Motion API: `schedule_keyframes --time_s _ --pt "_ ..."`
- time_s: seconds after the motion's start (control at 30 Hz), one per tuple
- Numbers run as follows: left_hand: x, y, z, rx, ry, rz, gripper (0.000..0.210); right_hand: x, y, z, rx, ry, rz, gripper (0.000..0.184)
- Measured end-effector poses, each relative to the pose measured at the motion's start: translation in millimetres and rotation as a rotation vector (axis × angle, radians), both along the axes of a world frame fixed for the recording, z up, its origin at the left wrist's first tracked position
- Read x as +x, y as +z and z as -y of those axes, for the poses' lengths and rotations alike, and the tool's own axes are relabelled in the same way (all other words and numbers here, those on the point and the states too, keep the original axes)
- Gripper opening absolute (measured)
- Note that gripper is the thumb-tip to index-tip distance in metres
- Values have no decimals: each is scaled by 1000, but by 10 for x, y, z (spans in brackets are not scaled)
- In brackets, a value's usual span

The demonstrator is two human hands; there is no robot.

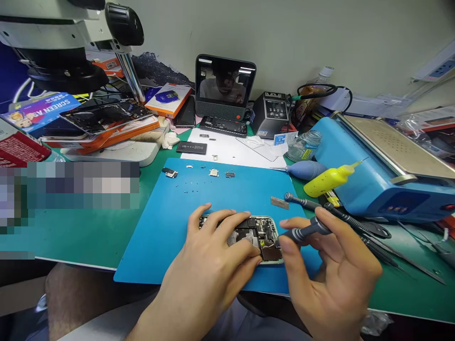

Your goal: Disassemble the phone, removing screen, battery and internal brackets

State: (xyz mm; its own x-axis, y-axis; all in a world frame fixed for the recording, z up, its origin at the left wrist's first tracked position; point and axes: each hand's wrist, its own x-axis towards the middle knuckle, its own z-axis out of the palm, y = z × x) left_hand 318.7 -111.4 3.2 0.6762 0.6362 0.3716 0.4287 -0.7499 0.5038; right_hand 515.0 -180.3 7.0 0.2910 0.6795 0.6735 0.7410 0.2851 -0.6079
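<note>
An opened smartphone [272,237] with its inner parts bare lies flat on a blue mat [149,232]. My left hand [213,255] is spread over its left part, fingers along the far edge and thumb low on the near side, gripping it. Between thumb and fingers, my right hand [334,270] holds a dark grey screwdriver [302,233], tilted, with its tip by the phone's right end. That tip is too small to make out. Small removed parts lie beyond the phone: a camera module [169,173], a metal bracket [213,173] and several tiny screws [192,191].
A battery [192,148] lies beside white paper. To the right are a metal strip [279,203], a blue air blower [305,169], a yellow bottle [325,182], more tools and a blue heating machine [377,184]. A microscope [67,66] overhangs the left; a screen [225,80] stands behind.
</note>
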Motion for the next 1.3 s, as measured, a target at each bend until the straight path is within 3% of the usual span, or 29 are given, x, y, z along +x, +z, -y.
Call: schedule_keyframes --time_s 0.17,0.33,0.57,1.13,1.3 --pt "11 -1 -15 -5 3 0 24 -21 45 -4 3 100 -241 56" --pt "9 -14 -26 -3 4 15 26 -15 55 43 -17 257 -184 58" --pt "7 -26 -21 14 0 7 26 -66 42 -20 32 49 -214 54" --pt "-4 -23 -15 23 0 15 23 -33 -33 -32 -35 34 -89 50" --pt "10 -13 -13 22 -1 11 23 15 -62 -15 -17 41 156 70"
